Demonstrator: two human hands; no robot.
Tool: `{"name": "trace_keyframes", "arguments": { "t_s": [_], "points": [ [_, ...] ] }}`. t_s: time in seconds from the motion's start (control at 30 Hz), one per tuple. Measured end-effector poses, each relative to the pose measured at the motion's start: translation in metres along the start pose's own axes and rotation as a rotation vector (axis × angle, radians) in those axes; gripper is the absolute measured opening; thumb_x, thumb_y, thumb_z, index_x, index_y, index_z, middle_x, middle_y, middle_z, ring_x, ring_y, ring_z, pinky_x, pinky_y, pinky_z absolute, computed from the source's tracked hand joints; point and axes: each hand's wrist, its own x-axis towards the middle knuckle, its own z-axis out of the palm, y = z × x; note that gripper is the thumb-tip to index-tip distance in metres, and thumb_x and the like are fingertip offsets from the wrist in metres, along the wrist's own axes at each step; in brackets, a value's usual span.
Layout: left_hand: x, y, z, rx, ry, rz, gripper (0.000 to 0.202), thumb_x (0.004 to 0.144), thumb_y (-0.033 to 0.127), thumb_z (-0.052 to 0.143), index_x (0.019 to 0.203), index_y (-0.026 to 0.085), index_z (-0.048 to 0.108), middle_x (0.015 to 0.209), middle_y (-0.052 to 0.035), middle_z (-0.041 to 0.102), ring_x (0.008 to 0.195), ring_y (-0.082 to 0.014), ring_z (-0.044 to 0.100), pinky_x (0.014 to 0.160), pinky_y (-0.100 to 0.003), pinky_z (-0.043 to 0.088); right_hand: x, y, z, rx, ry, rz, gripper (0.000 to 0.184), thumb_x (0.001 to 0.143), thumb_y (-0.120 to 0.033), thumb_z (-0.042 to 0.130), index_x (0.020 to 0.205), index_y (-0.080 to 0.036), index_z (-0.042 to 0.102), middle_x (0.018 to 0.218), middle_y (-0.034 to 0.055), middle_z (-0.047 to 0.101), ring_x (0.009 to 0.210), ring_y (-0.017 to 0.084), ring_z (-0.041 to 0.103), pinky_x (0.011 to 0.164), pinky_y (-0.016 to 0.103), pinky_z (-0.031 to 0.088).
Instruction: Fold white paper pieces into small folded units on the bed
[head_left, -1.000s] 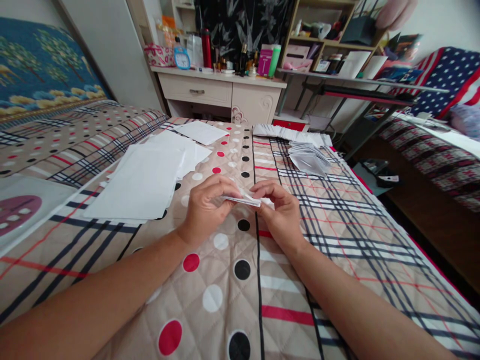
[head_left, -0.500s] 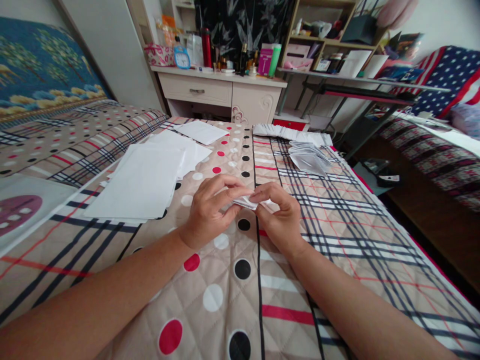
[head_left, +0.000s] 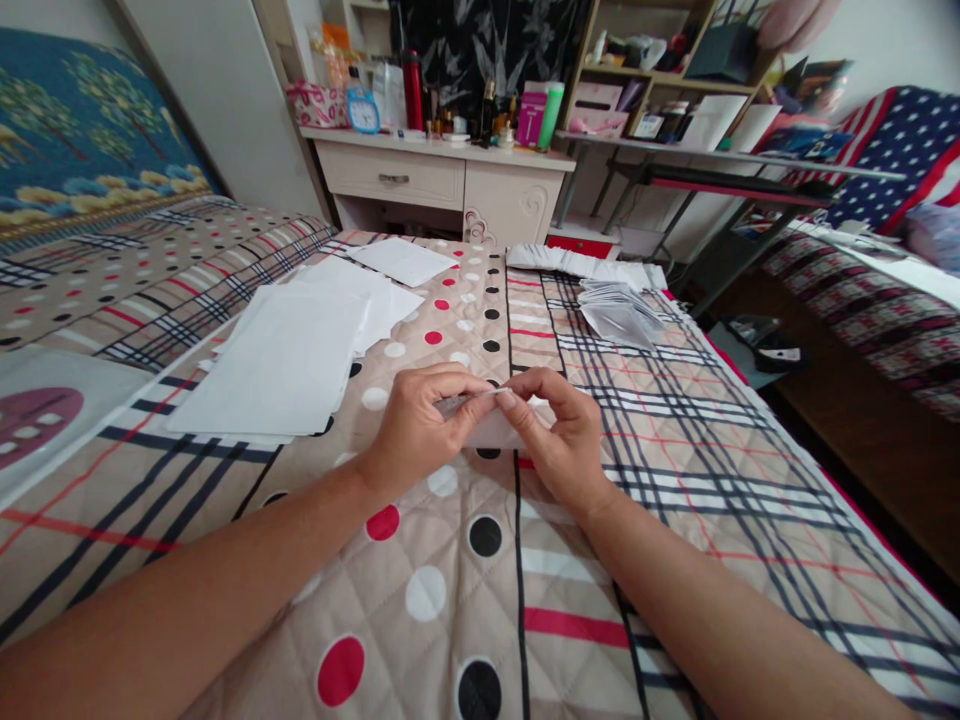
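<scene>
Just above the bedspread, a small piece of white paper [head_left: 493, 432] is pinched along its upper edge by both hands. My left hand [head_left: 429, 415] is closed on its left part, thumb pressed against the fingers. On the right part, my right hand [head_left: 556, 428] grips with thumb and index finger, the two thumb tips nearly meeting. The paper looks folded; its folds are mostly behind the fingers. To the left lies a pile of white paper sheets [head_left: 281, 360]. Farther off at the right sits a fanned stack of small grey-white folded pieces [head_left: 619, 312].
A quilted bedspread [head_left: 426, 640] with dots and plaid covers the bed beneath my hands. Near the far edge lies a long row of white folded paper [head_left: 577, 264]. Behind stands a white dresser [head_left: 390, 180] holding bottles and a blue clock [head_left: 363, 110]. A printed plastic bag [head_left: 45, 420] lies far left.
The paper between my hands has tipped so its white face now hangs below the fingers. Both thumbs have come up to its top edge; the hands have stayed in nearly the same place.
</scene>
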Motion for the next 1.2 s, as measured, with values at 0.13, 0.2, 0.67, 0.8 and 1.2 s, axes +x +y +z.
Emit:
{"name": "trace_keyframes", "arguments": {
  "t_s": [0.13,0.2,0.67,0.8,1.2],
  "points": [
    [0.001,0.007,0.0,-0.088,-0.059,-0.201,0.025,0.085,0.033,0.063,0.067,0.015,0.068,0.063,-0.0014,0.066,0.059,-0.0119,0.057,0.056,-0.022,0.044,0.001,-0.004,-0.001,0.033,0.036,0.119,0.021,0.086,-0.033,0.062,0.069,-0.02,0.061,0.065,0.0001,0.061,0.061,0.014,0.053,0.06,0.028,0.042],
    [0.002,0.005,0.001,-0.175,-0.125,-0.313,0.031,0.082,0.037,0.064,0.063,0.014,0.065,0.059,-0.0005,0.062,0.054,-0.0107,0.053,0.049,-0.021,0.039,0.003,-0.001,-0.001,0.113,0.016,0.215,0.023,0.085,-0.036,0.063,0.069,-0.02,0.061,0.063,-0.0004,0.059,0.058,0.013,0.05,0.055,0.026,0.04],
    [-0.001,-0.006,0.013,-0.581,-0.297,-0.715,0.024,0.065,0.031,0.079,0.078,0.012,0.07,0.064,-0.0019,0.068,0.05,-0.0081,0.055,0.046,-0.019,0.041,0.012,0.029,-0.003,0.339,0.256,0.434,0.025,0.076,-0.041,0.069,0.069,-0.019,0.059,0.063,-0.0009,0.058,0.052,0.012,0.048,0.048,0.025,0.04],
    [-0.003,-0.005,0.014,-0.565,-0.405,-0.725,0.024,0.063,0.031,0.081,0.072,0.013,0.068,0.055,0.0004,0.064,0.044,-0.0089,0.056,0.042,-0.018,0.039,0.008,0.027,0.0,0.275,0.239,0.382,0.024,0.079,-0.04,0.066,0.069,-0.019,0.059,0.062,-0.0011,0.055,0.053,0.011,0.045,0.049,0.025,0.038],
    [-0.007,0.0,0.013,-0.487,-0.506,-0.773,0.039,0.077,0.047,0.068,0.058,0.016,0.051,0.035,0.0077,0.043,0.026,-0.0038,0.033,0.029,-0.016,0.023,0.008,0.028,-0.003,0.138,0.309,0.254,0.022,0.083,-0.038,0.065,0.074,-0.019,0.061,0.068,0.0006,0.058,0.061,0.013,0.048,0.053,0.025,0.037]
  ]
}}
